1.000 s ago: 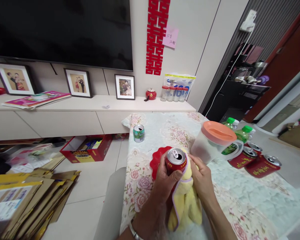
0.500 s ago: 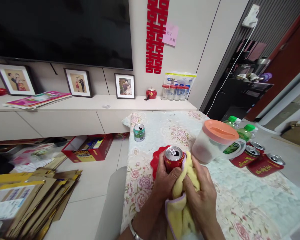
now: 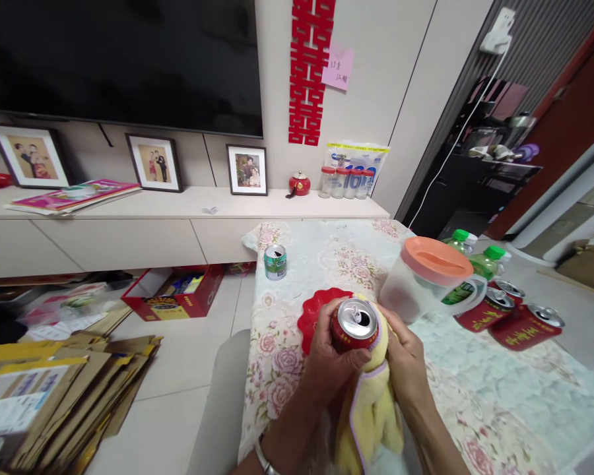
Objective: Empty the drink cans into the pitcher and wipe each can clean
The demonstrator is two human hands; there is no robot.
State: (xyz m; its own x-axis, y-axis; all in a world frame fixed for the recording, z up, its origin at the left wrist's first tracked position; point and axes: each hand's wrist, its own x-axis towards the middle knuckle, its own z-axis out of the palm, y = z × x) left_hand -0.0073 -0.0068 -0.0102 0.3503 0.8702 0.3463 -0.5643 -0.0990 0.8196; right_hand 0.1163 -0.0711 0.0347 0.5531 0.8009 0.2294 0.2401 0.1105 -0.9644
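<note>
My left hand (image 3: 327, 359) is wrapped round an opened red drink can (image 3: 357, 323), its top with the pull tab facing up toward me. My right hand (image 3: 406, 353) grips a yellow cloth with a purple edge (image 3: 373, 402) and presses it against the can's right side. The cloth's lower part hangs down between my forearms. Beneath and behind the can, a red scalloped dish (image 3: 317, 313) lies on the flowered tablecloth (image 3: 277, 389), partly hidden by my left hand. The can's lower body is out of sight behind my fingers.
Right of my hands stands a clear pitcher with an orange lid (image 3: 433, 264). Beyond it are several red cans (image 3: 527, 326) and green-capped bottles (image 3: 485, 264). A small green can (image 3: 276, 262) stands at the back left. Flattened cardboard (image 3: 79, 402) lies on the floor.
The can has come nearer to me and slightly right, tilted a little. My right hand and the cloth have shifted round to its right side, uncovering more of the red dish.
</note>
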